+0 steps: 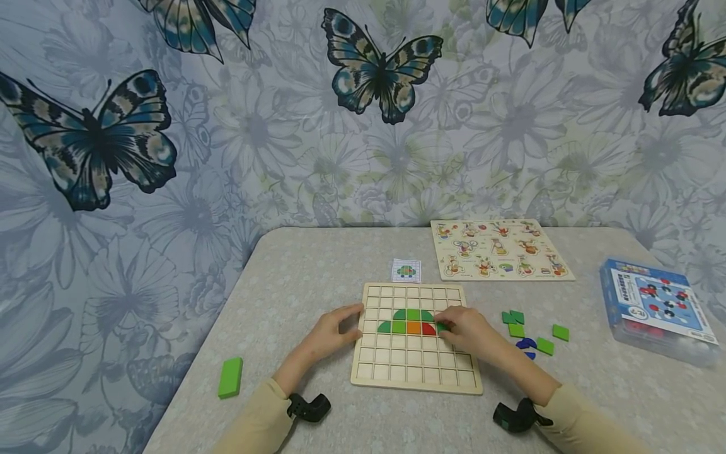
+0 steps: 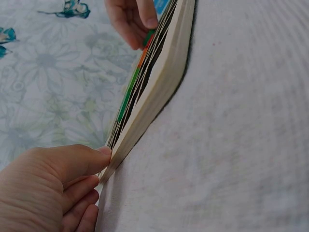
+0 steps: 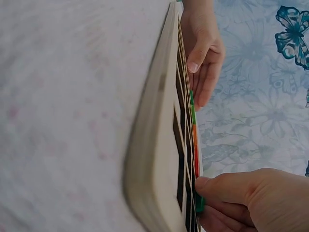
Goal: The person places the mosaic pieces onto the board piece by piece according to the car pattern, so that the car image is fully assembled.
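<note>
A wooden grid board (image 1: 416,372) lies flat on the table. Two rows of colored tiles sit in its cells: dark green rounded tiles at the ends, light green squares (image 1: 399,327), an orange square (image 1: 414,328) and a red rounded tile (image 1: 428,329). At the right end of the lower row, my right hand (image 1: 467,328) pinches a dark green tile (image 3: 199,203) against the board. The tile's shape is mostly hidden by the fingers. My left hand (image 1: 331,331) touches the board's left edge, thumb and index finger apart.
A small pattern card (image 1: 406,271) lies behind the board. Several loose green tiles (image 1: 545,345) and blue tiles (image 1: 526,343) lie to its right. Farther out are a picture puzzle board (image 1: 499,252) and a plastic box (image 1: 660,312). A green block (image 1: 230,378) lies at left.
</note>
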Action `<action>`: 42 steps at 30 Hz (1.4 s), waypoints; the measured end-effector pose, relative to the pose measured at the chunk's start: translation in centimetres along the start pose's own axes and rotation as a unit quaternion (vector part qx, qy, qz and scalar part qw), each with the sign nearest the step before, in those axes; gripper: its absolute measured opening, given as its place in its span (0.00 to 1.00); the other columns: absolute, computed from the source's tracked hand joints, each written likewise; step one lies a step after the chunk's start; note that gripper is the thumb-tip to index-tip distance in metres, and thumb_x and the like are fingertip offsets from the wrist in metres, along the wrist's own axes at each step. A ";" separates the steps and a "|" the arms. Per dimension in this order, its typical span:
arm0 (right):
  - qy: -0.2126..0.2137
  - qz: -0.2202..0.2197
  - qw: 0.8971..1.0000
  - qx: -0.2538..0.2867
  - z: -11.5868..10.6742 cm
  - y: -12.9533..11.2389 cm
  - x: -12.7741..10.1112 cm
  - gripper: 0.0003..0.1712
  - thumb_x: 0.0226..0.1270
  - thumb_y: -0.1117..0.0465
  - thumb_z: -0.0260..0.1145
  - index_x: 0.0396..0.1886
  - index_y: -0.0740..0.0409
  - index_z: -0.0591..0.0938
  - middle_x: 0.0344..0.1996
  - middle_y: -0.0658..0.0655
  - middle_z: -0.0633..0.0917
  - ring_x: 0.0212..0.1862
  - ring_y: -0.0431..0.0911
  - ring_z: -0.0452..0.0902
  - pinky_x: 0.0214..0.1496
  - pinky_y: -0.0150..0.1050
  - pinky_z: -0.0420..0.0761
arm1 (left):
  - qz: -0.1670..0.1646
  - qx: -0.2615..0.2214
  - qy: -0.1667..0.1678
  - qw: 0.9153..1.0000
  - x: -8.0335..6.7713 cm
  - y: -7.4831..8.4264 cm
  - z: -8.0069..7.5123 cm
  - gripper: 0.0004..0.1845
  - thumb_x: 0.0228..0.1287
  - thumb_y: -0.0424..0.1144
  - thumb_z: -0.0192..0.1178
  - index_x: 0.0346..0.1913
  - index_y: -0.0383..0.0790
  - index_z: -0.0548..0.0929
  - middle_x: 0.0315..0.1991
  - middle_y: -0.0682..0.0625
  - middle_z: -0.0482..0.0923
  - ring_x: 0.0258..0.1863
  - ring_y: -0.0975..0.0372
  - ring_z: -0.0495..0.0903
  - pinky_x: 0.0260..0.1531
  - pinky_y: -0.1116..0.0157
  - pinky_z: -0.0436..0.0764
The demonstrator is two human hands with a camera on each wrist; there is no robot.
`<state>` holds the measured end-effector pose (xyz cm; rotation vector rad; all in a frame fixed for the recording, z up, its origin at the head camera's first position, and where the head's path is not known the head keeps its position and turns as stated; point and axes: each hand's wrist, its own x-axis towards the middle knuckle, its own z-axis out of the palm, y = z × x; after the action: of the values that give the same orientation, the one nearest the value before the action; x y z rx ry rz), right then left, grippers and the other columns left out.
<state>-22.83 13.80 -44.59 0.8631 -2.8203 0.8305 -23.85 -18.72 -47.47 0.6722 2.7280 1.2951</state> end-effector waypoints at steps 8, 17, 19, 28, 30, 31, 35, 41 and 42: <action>-0.012 -0.002 1.000 0.020 -0.6 -0.1 -0.2 0.16 0.58 0.64 0.70 0.47 0.62 0.84 0.43 0.55 0.84 0.41 0.44 0.79 0.41 0.39 0.81 | 0.002 -0.002 0.001 1.000 0.1 0.1 0.0 0.30 0.60 0.38 0.65 0.65 0.35 0.70 0.64 0.43 0.68 0.65 0.50 0.64 0.63 0.52 0.64; 0.050 0.019 0.998 0.016 -4.8 2.9 -1.4 0.17 0.58 0.68 0.69 0.48 0.67 0.82 0.43 0.62 0.84 0.40 0.53 0.81 0.40 0.44 0.83 | -0.001 -0.010 -0.002 1.000 0.0 0.4 0.1 0.30 0.61 0.38 0.65 0.65 0.35 0.70 0.64 0.43 0.68 0.65 0.50 0.63 0.63 0.52 0.64; 0.054 0.028 0.998 -0.001 -5.7 3.8 -2.0 0.17 0.57 0.69 0.69 0.47 0.69 0.82 0.43 0.64 0.83 0.40 0.54 0.81 0.40 0.45 0.83 | 0.000 -0.012 -0.003 1.000 -0.1 0.5 0.0 0.30 0.61 0.37 0.65 0.65 0.34 0.70 0.64 0.42 0.68 0.65 0.49 0.63 0.63 0.51 0.64; 0.030 0.107 0.993 -0.035 -8.0 7.7 -4.5 0.17 0.58 0.68 0.68 0.47 0.72 0.81 0.41 0.67 0.82 0.41 0.59 0.80 0.41 0.49 0.82 | -0.008 -0.006 -0.004 1.000 -0.2 0.4 -0.1 0.31 0.61 0.38 0.65 0.66 0.35 0.69 0.65 0.43 0.67 0.66 0.50 0.62 0.64 0.52 0.63; 0.023 0.114 0.992 -0.038 -8.0 8.1 -4.8 0.16 0.58 0.68 0.68 0.46 0.72 0.81 0.40 0.67 0.83 0.41 0.59 0.79 0.41 0.50 0.81 | -0.010 -0.009 -0.003 1.000 -0.2 0.4 -0.1 0.31 0.61 0.39 0.65 0.66 0.35 0.69 0.65 0.43 0.67 0.66 0.50 0.63 0.63 0.52 0.63; 0.019 0.117 0.992 -0.037 -8.0 8.2 -5.0 0.16 0.58 0.68 0.68 0.46 0.72 0.81 0.40 0.66 0.83 0.41 0.59 0.79 0.41 0.50 0.81 | -0.010 -0.010 -0.003 1.000 -0.2 0.4 -0.1 0.31 0.61 0.39 0.65 0.66 0.35 0.69 0.65 0.43 0.67 0.66 0.50 0.63 0.63 0.52 0.63; 0.014 0.118 0.992 -0.038 -7.8 8.6 -5.3 0.16 0.57 0.68 0.68 0.46 0.72 0.81 0.40 0.66 0.83 0.41 0.59 0.79 0.41 0.51 0.81 | -0.009 -0.013 -0.002 1.000 -0.2 0.5 -0.1 0.31 0.61 0.39 0.65 0.66 0.36 0.70 0.65 0.44 0.67 0.66 0.51 0.63 0.63 0.52 0.63; 0.018 0.112 0.993 -0.039 -7.4 9.1 -5.6 0.16 0.57 0.69 0.67 0.45 0.73 0.81 0.39 0.67 0.83 0.40 0.58 0.80 0.40 0.50 0.81 | -0.007 -0.010 -0.003 1.000 -0.1 0.4 -0.1 0.31 0.61 0.38 0.65 0.66 0.35 0.69 0.65 0.44 0.67 0.66 0.51 0.63 0.64 0.53 0.63; 0.019 0.112 0.993 -0.039 -7.3 9.2 -5.6 0.16 0.56 0.70 0.67 0.45 0.73 0.81 0.39 0.67 0.83 0.39 0.58 0.80 0.40 0.50 0.82 | -0.007 -0.011 -0.003 1.000 0.0 0.4 -0.1 0.31 0.61 0.38 0.65 0.66 0.35 0.69 0.65 0.44 0.67 0.66 0.51 0.63 0.64 0.53 0.63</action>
<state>-23.64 26.77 -43.98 0.5195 -2.9303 0.7442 -23.67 -18.53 -47.10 0.6529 2.7054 1.3156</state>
